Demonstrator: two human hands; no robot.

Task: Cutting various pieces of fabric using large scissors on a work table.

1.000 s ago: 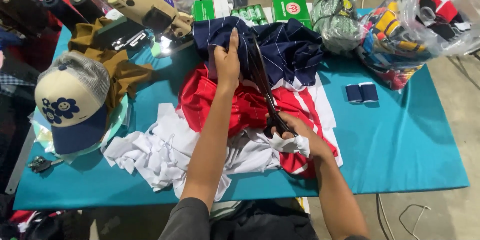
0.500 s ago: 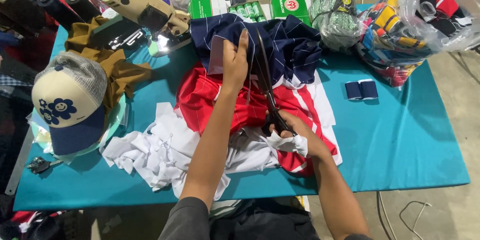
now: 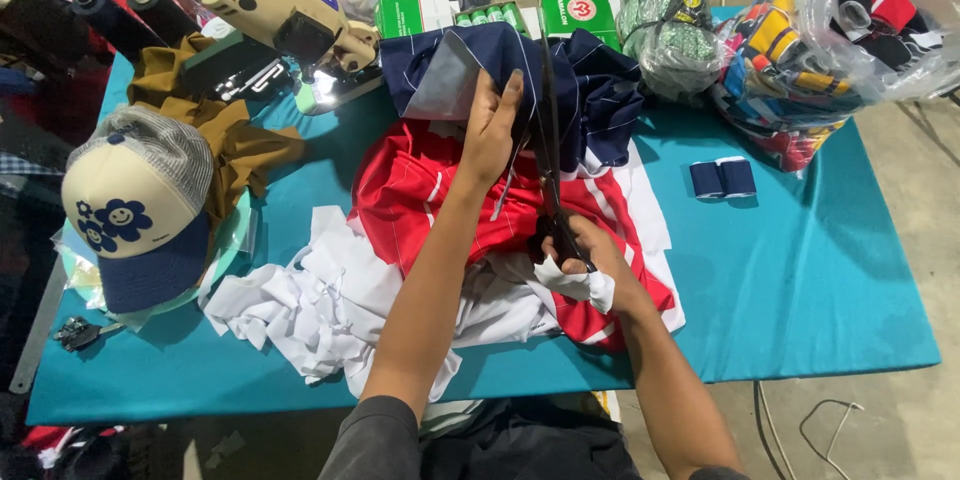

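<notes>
On teal table (image 3: 820,280), scissors (image 3: 551,155), navy cloth (image 3: 600,90)

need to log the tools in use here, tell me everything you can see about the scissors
The scissors are long and dark, with blades that look like metal and dark handles. They point away from the person, tips near the green boxes. The right hand grips the handles, a scrap of white cloth wrapped there. The blades run along the navy striped fabric, which the left hand holds up beside them. Whether the blades are open is unclear.
</notes>
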